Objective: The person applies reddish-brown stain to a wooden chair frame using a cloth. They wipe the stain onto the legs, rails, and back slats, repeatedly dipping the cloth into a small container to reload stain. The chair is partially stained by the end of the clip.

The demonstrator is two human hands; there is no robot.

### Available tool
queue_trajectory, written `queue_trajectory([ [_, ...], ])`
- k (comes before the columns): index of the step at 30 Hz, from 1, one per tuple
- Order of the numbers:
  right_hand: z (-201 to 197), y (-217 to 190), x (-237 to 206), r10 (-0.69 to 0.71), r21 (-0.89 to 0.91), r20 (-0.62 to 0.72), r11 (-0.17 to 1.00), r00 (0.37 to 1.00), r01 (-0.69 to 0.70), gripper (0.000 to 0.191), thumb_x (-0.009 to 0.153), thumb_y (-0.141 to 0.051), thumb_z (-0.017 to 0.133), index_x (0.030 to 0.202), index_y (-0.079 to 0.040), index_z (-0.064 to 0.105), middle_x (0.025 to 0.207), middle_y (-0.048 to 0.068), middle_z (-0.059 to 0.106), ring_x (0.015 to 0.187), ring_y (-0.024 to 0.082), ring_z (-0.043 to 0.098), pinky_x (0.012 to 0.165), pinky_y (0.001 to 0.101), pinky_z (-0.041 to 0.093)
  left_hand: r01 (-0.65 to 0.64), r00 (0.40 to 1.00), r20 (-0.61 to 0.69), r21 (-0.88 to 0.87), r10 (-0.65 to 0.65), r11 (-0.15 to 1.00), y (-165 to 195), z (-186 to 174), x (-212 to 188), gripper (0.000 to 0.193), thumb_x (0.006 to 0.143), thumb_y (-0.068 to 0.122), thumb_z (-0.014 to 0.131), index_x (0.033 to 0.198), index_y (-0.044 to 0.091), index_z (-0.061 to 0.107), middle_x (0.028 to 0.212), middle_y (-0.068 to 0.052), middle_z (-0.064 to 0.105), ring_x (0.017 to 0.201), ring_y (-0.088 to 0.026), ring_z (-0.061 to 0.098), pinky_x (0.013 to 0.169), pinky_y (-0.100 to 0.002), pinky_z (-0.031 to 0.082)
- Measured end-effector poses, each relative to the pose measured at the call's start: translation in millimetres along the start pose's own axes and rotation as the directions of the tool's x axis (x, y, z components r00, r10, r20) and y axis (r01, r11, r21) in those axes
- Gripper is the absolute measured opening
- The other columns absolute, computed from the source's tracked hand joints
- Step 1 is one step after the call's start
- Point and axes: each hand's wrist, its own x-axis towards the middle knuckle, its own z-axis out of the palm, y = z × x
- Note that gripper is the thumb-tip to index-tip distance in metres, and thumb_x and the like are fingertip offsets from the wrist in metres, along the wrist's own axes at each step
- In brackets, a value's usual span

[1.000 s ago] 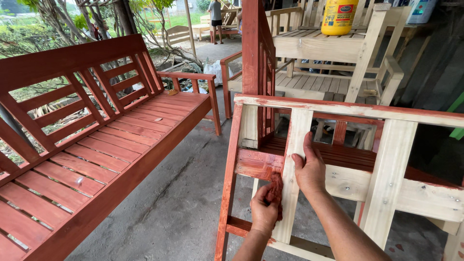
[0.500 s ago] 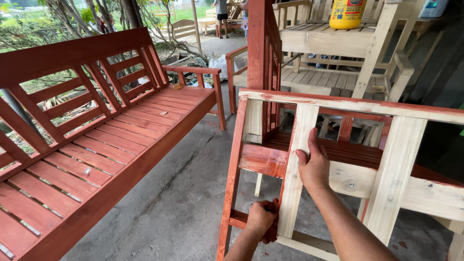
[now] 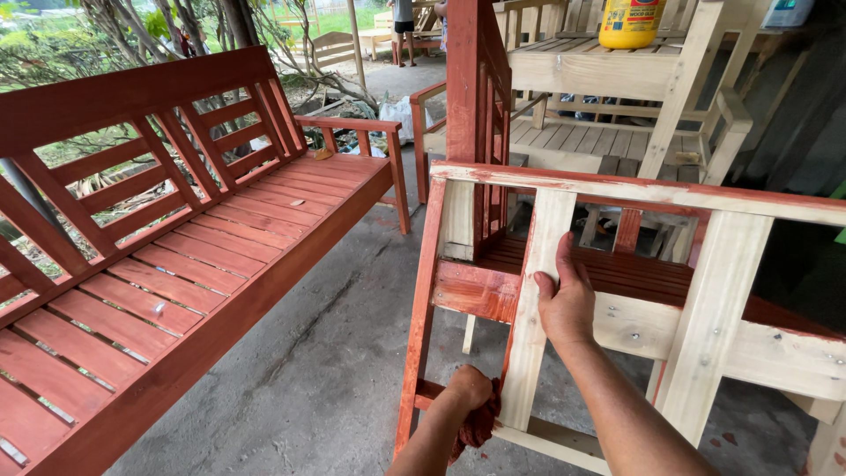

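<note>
A partly stained wooden chair frame stands tilted on the concrete floor, filling the picture from 3 o'clock to 6 o'clock. Its top rail runs from upper left down to the right, pale wood streaked red along the upper edge. The left leg and the left half of the middle crossbar are reddish brown; the wide upright slats and the right part of the crossbar are bare, pale timber with small screw heads showing. A dark red, stain-soaked cloth wad sits at 6 o'clock, pressed against the foot of the left bare slat, just above the frame's bottom rail.
</note>
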Motion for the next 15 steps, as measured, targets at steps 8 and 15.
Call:
queue_trajectory([
  [8,3,-5,0,-0.015,-0.023,-0.040,1.000,0.999,0.014,0.083,0.094,-0.017,0.072,0.164,-0.027,0.029,0.133,0.020,0.063,0.114,0.034,0.066,0.097,0.0399,0.056,0.068,0.997,-0.017,-0.182,-0.073,0.981,-2,2,1,0.029,0.091,0.014,0.059,0.115,0.007,0.074,0.117,-0.015,0.071,0.105,-0.033,0.070,0.090,-0.041,0.056],
  [15,0,-8,3,0.109,0.041,0.060,0.993,0.992,-0.112,0.081,0.094,-0.020,0.069,0.162,-0.030,0.026,0.139,0.016,0.060,0.111,0.027,0.069,0.097,0.0360,0.057,0.098,0.916,-0.073,-0.913,-0.395,0.397,-6,-49,-71,0.038,0.083,0.007,0.061,0.120,0.007,0.070,0.121,-0.018,0.067,0.108,-0.037,0.066,0.095,-0.044,0.053],
])
